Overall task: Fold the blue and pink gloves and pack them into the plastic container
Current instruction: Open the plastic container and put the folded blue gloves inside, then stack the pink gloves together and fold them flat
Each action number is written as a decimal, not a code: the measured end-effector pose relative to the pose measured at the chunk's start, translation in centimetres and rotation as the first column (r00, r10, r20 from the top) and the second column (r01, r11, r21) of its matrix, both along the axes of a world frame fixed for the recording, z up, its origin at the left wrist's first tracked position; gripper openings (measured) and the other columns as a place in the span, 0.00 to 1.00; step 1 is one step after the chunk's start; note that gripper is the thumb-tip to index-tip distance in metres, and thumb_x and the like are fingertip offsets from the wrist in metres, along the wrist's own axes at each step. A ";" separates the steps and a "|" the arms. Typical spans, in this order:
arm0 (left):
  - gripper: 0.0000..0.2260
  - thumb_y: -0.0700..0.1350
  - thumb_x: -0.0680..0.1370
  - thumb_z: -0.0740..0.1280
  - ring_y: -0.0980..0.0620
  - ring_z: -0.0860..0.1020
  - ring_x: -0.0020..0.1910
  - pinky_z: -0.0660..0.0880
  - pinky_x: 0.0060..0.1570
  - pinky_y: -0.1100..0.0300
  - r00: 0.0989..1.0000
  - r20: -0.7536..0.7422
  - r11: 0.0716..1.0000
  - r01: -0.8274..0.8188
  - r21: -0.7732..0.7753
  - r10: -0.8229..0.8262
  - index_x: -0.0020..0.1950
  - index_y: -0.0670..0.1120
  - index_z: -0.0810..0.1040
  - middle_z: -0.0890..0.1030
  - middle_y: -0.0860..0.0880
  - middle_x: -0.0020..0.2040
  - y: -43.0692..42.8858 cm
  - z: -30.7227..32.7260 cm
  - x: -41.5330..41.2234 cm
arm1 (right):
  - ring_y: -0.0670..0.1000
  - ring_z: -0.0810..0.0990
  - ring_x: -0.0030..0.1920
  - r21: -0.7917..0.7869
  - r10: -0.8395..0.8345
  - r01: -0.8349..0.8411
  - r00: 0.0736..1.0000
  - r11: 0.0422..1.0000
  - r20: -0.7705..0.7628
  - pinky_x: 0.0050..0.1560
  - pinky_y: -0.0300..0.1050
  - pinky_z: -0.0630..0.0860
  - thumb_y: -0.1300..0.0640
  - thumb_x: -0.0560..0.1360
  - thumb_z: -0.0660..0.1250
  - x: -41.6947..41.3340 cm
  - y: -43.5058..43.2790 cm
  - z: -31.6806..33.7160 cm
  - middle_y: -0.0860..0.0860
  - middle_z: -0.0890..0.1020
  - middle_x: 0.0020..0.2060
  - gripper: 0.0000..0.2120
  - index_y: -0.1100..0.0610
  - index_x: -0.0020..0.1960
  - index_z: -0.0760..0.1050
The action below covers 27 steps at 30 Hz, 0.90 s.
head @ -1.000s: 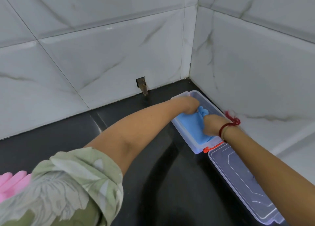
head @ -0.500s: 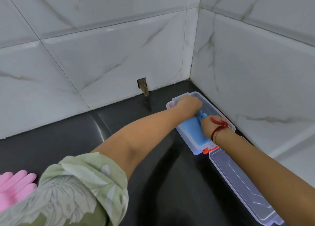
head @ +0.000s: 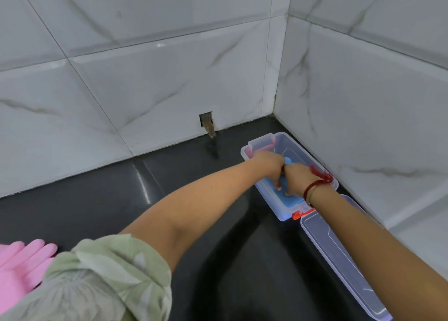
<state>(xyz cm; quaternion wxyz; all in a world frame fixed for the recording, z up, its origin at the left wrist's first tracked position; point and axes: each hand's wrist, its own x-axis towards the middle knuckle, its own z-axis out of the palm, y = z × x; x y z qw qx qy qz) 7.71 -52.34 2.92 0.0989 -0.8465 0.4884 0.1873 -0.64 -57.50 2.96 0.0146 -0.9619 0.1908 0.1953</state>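
Inside the plastic container (head: 268,140), both hands (head: 283,173) hide most of the blue glove (head: 289,200).

A black glossy counter (head: 101,199) is seen, met by 2 walls of white marble-veined tile (head: 145,83) at the far right corner. A small rusty cutout (head: 206,123) is noted in the far wall, at the counter's far edge.

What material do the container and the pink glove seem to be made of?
Container: most likely clear, glossy hard plastic, because the blue glove shows through its wall. Pink glove: probably rubber or latex, smooth with a soft sheen and limp fingers.
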 end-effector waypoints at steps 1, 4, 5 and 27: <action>0.20 0.54 0.70 0.74 0.49 0.77 0.49 0.71 0.52 0.56 0.999 -0.040 1.000 -0.012 -0.005 0.012 0.60 0.48 0.77 0.78 0.50 0.47 0.1 0.0 0.0 | 0.57 0.78 0.58 0.006 0.001 -0.001 1.000 1.000 -0.008 0.59 0.49 0.75 0.56 0.72 0.69 0.1 0.0 0.0 0.57 0.78 0.59 0.23 0.59 0.65 0.70; 0.19 0.51 0.72 0.73 0.48 0.77 0.53 0.71 0.54 0.56 0.994 -0.112 0.992 -0.024 -0.121 0.010 0.61 0.46 0.76 0.80 0.48 0.53 1.5 1.1 -0.2 | 0.57 0.79 0.56 0.050 -0.011 0.009 0.999 0.999 0.045 0.56 0.46 0.76 0.57 0.72 0.69 -0.6 -0.1 0.9 0.57 0.79 0.57 0.21 0.58 0.64 0.71; 0.18 0.50 0.73 0.72 0.48 0.77 0.54 0.71 0.53 0.57 0.991 -0.131 0.977 -0.037 -0.210 0.009 0.60 0.45 0.76 0.80 0.47 0.55 2.5 1.9 -0.5 | 0.57 0.79 0.55 0.077 -0.037 0.028 0.992 0.997 0.119 0.53 0.45 0.74 0.57 0.73 0.68 -1.1 -0.2 1.4 0.57 0.80 0.55 0.20 0.57 0.63 0.71; 0.42 0.62 0.74 0.65 0.42 0.52 0.76 0.57 0.72 0.47 0.264 -0.124 0.202 -0.906 -0.373 0.957 0.78 0.43 0.48 0.52 0.43 0.78 55.3 -5.4 -12.8 | 0.51 0.64 0.68 0.649 0.317 -0.481 0.877 0.589 0.361 0.68 0.44 0.62 0.52 0.75 0.66 -3.1 34.2 -4.7 0.50 0.66 0.66 0.25 0.50 0.70 0.63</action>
